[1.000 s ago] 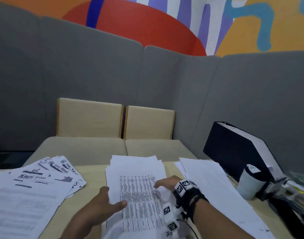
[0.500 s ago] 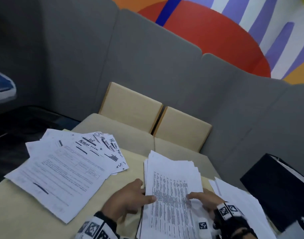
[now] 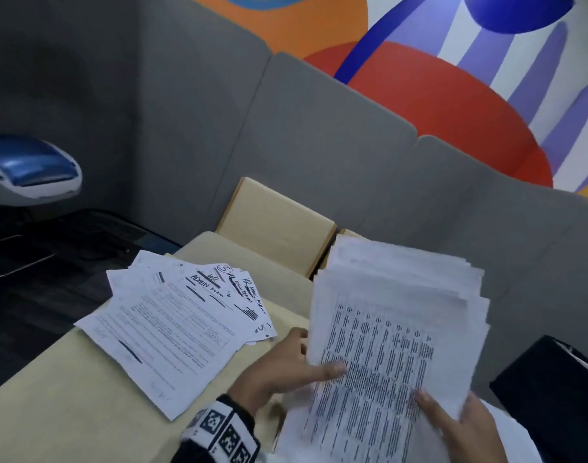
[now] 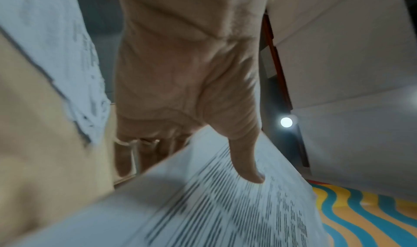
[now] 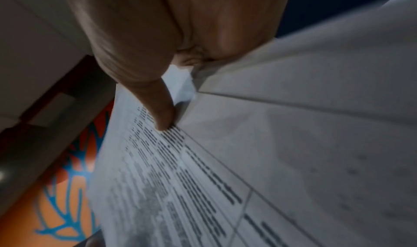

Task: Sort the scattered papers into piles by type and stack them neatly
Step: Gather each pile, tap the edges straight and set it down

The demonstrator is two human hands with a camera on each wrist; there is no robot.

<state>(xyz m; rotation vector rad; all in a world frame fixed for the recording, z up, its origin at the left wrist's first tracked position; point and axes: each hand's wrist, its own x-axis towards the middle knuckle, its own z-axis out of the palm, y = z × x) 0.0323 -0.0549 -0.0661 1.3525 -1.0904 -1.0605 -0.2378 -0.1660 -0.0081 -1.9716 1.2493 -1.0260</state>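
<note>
Both hands on the printed stack

Left hand (image 3: pixel 279 369) and right hand (image 3: pixel 463 429) grasp the thick white printed paper stack (image 3: pixel 386 345), thumbs on top; handwritten forms pile (image 3: pixel 182 315) lies on the beige bench (image 3: pixel 68 396).

The printed stack (image 3: pixel 386 345) is motion-blurred; its text is illegible. The stack hides the left hand (image 3: pixel 279 372) fingers except the thumb. At 5 o'clock, the frame edge cuts off the right hand (image 3: pixel 466 429). The black folder (image 3: pixel 553 396) is cropped at 4 o'clock.

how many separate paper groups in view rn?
3. A fanned pile of handwritten-marked white forms lies on the beige table's left; a thick printed stack is gripped by both hands; white sheets partly hidden beneath it, lower right.
</note>
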